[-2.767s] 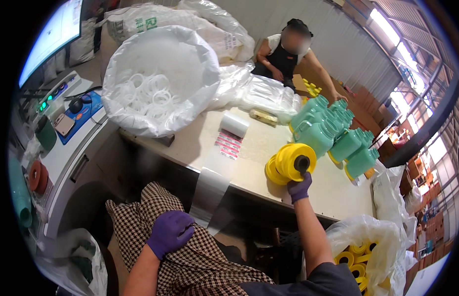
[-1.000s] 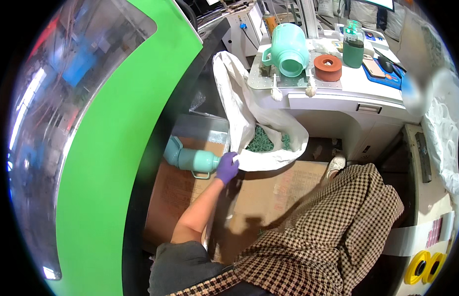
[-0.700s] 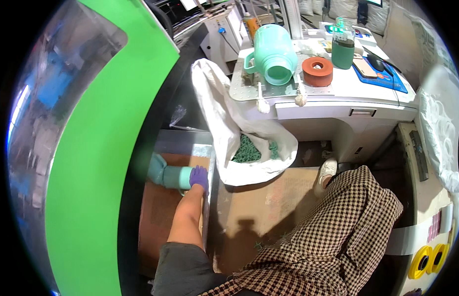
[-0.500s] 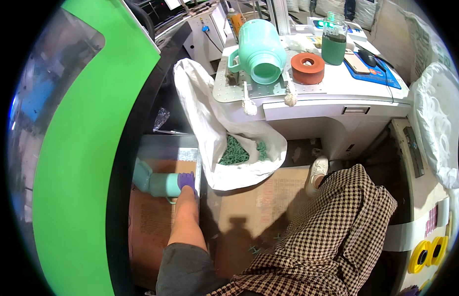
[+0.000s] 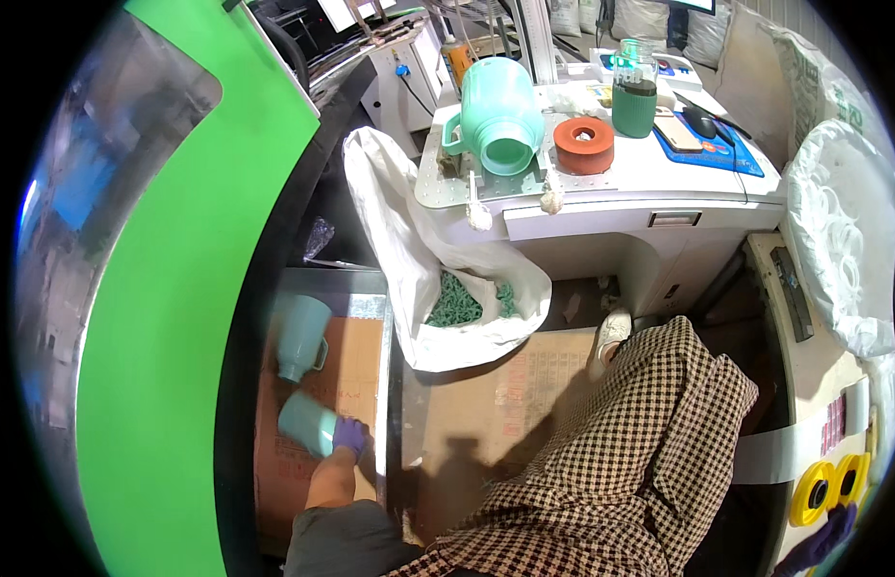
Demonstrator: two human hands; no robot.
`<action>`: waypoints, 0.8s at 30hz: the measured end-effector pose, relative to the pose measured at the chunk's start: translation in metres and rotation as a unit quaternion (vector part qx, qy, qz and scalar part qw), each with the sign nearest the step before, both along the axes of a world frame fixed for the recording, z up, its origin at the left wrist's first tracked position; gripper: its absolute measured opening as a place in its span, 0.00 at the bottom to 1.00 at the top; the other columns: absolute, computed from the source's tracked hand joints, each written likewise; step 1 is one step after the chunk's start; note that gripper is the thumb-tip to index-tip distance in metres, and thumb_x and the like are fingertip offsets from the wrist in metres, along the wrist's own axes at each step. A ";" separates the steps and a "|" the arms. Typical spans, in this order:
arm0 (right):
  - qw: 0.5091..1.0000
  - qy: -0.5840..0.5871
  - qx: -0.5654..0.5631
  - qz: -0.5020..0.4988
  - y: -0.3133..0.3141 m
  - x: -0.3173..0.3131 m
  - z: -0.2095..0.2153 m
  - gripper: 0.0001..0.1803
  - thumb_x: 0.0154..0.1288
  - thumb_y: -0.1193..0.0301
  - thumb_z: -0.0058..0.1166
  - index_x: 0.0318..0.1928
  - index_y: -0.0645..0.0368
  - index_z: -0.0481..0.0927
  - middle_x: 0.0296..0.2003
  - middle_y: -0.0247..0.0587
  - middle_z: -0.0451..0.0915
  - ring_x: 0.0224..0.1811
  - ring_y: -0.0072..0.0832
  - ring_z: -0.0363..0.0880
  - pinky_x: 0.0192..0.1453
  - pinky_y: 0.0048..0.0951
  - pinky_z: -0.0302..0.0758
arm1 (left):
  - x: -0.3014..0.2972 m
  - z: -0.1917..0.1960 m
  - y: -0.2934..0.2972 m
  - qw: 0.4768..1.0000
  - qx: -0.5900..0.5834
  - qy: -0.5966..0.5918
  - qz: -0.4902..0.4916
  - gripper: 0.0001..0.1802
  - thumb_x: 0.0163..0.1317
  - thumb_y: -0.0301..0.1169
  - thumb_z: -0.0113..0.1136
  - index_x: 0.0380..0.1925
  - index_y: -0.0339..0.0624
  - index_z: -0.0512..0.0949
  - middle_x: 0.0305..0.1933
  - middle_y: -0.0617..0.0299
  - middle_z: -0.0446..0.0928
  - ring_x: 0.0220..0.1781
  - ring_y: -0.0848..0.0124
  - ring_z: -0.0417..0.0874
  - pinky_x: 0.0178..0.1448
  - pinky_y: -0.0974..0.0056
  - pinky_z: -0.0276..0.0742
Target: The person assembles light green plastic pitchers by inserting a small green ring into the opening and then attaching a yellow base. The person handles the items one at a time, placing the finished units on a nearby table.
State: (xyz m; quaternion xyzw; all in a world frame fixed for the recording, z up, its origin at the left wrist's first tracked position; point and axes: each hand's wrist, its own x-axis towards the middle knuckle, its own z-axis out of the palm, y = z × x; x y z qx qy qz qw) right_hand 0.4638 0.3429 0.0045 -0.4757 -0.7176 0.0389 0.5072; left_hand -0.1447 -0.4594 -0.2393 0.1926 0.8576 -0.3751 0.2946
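Left hand [image 5: 349, 435] seemingly grips mug [image 5: 308, 423].

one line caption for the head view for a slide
Gloved left hand grips a teal mug on cardboard, beside another mug.

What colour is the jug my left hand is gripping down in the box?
Pale teal-green jug, held by the purple-gloved left hand; head view.

To my left curves a big green machine panel [image 5: 178, 288]. Ahead stands a white worktop [image 5: 601, 192] on a pale cabinet. Flattened brown cardboard [image 5: 505, 385] covers the floor below me.
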 end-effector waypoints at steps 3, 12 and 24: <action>0.949 -0.183 0.207 0.150 -0.037 -0.078 0.013 0.15 0.80 0.79 0.45 0.61 0.65 0.78 0.61 0.51 0.76 0.68 0.45 0.73 0.78 0.39 0.67 | 0.057 0.071 0.052 0.976 0.031 0.031 0.215 0.38 0.52 0.63 0.65 0.62 0.63 0.80 0.64 0.59 0.78 0.71 0.62 0.72 0.73 0.45 0.65; 0.849 -0.131 0.076 0.506 -0.132 -0.238 0.043 0.18 0.47 0.81 0.62 0.42 0.56 0.85 0.40 0.43 0.82 0.39 0.41 0.82 0.43 0.40 0.78 | 0.079 0.208 0.106 0.788 0.493 0.348 -0.124 0.39 0.39 0.46 0.81 0.53 0.45 0.78 0.59 0.51 0.77 0.65 0.47 0.75 0.72 0.41 0.64; 0.784 0.020 -0.280 0.553 -0.198 -0.328 0.066 0.24 0.72 0.68 0.60 0.64 0.64 0.77 0.38 0.50 0.84 0.35 0.37 0.85 0.43 0.33 0.80 | 0.165 0.271 0.466 0.511 0.771 0.265 -0.271 0.47 0.43 0.53 0.80 0.63 0.48 0.74 0.63 0.58 0.75 0.69 0.52 0.71 0.68 0.46 0.64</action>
